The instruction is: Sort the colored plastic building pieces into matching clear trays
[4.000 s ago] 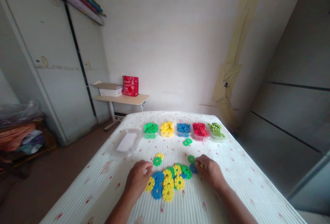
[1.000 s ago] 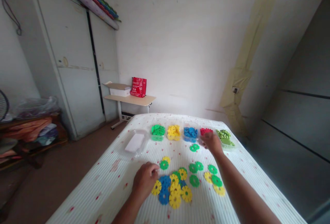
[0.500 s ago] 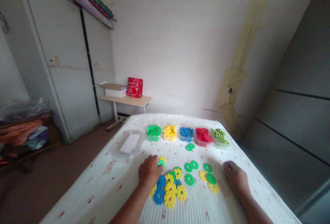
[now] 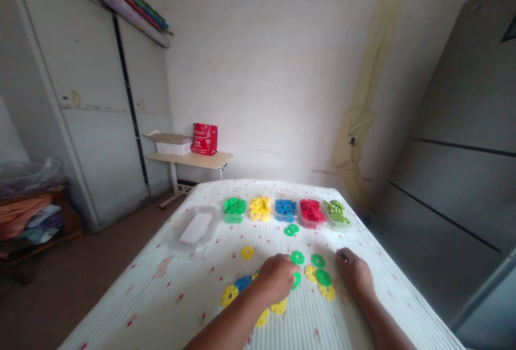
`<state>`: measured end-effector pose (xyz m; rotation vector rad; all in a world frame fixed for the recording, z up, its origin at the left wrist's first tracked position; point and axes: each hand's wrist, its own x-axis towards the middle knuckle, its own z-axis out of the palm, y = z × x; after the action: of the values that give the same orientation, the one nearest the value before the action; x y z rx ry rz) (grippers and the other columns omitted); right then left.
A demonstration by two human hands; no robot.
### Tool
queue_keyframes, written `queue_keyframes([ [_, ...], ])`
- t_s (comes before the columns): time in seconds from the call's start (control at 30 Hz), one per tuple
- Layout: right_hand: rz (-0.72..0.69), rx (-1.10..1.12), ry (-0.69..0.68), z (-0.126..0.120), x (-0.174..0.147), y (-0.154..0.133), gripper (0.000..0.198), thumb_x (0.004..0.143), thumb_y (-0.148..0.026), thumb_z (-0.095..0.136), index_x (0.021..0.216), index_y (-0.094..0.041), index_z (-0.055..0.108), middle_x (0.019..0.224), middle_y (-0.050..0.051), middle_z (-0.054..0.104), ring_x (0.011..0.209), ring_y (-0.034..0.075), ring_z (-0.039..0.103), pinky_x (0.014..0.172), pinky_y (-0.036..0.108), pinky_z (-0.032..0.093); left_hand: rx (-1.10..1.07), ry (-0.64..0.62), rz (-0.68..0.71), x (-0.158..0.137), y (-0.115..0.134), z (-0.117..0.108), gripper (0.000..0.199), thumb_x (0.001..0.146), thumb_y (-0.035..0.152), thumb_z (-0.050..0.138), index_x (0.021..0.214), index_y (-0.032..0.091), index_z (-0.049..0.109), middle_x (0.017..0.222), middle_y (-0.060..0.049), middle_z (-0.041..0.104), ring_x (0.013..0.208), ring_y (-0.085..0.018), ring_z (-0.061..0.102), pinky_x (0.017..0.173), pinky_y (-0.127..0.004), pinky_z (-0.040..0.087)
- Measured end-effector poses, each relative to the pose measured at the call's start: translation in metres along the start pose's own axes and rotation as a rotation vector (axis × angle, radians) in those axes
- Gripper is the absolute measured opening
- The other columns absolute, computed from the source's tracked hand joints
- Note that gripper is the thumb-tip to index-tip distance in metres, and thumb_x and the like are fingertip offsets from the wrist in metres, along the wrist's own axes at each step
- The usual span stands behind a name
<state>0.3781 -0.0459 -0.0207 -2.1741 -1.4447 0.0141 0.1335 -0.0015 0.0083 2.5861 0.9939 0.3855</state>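
Observation:
My left hand reaches across the tablecloth, its fingers closed at a green notched plastic disc by the fingertips. Another green disc lies just beyond these fingers. Beneath my left wrist and forearm is a group of blue discs and yellow discs, partly hidden. A single yellow disc lies apart, farther left. My right hand rests on the table with curled fingers; a small dark spot shows between them, too small to name. Left of it, green discs overlap yellow discs.
Clear tubs line the back: green pieces, yellow, blue, red and light green. Green discs lie before them. A clear lid with white paper sits left. Behind, a side table holds a red bag.
My left hand has moved right, from the lone yellow disc to the loose green discs. The green piece on that yellow disc is gone from there. My right hand stays put; the view shifted slightly.

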Motion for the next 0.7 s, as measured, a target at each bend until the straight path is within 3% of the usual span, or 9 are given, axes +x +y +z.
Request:
queue_keyframes([
  [0.17,-0.008,0.004,-0.009,0.0,0.001,0.001,0.03,0.081,-0.033,0.035,0.082,-0.02,0.062,0.08,0.007,0.068,0.073,0.019,0.062,0.061,0.025,0.038,0.177,-0.046,0.008,0.008,0.0,0.007,0.027,0.072,0.011,0.045,0.084,0.02,0.068,0.092,-0.011,0.065,0.09,-0.025,0.057,0.076,-0.036,0.043],
  [0.5,-0.011,0.013,-0.035,0.003,0.001,0.005,0.027,0.081,-0.033,0.036,0.083,-0.02,0.059,0.08,0.005,0.067,0.072,0.017,0.062,0.062,0.024,0.038,0.122,-0.052,-0.026,0.001,0.004,0.001,0.028,0.068,0.008,0.048,0.09,0.017,0.063,0.098,-0.011,0.063,0.092,-0.022,0.056,0.076,-0.031,0.044],
  [0.57,-0.007,0.002,-0.033,0.004,0.002,0.006,0.027,0.081,-0.033,0.036,0.083,-0.02,0.06,0.081,0.006,0.067,0.073,0.017,0.062,0.062,0.024,0.039,-0.034,-0.007,-0.093,-0.001,-0.001,0.0,0.023,0.065,0.008,0.051,0.081,0.018,0.063,0.086,-0.006,0.065,0.082,-0.019,0.058,0.072,-0.029,0.043],
  [0.67,-0.006,-0.004,-0.037,0.005,0.003,0.007,0.028,0.081,-0.033,0.036,0.083,-0.02,0.06,0.082,0.006,0.068,0.074,0.018,0.062,0.062,0.024,0.039,-0.506,0.217,-0.288,0.0,-0.024,-0.011,0.012,0.055,0.007,0.058,0.061,0.017,0.058,0.058,0.003,0.058,0.061,-0.013,0.055,0.058,-0.022,0.041],
  [0.7,-0.009,-0.006,-0.035,0.006,0.004,0.007,0.028,0.081,-0.033,0.036,0.083,-0.02,0.06,0.082,0.006,0.068,0.074,0.018,0.062,0.062,0.024,0.039,-0.573,0.267,-0.338,0.002,-0.036,-0.019,0.011,0.054,0.007,0.059,0.059,0.017,0.057,0.054,0.004,0.056,0.055,-0.011,0.053,0.053,-0.02,0.04],
])
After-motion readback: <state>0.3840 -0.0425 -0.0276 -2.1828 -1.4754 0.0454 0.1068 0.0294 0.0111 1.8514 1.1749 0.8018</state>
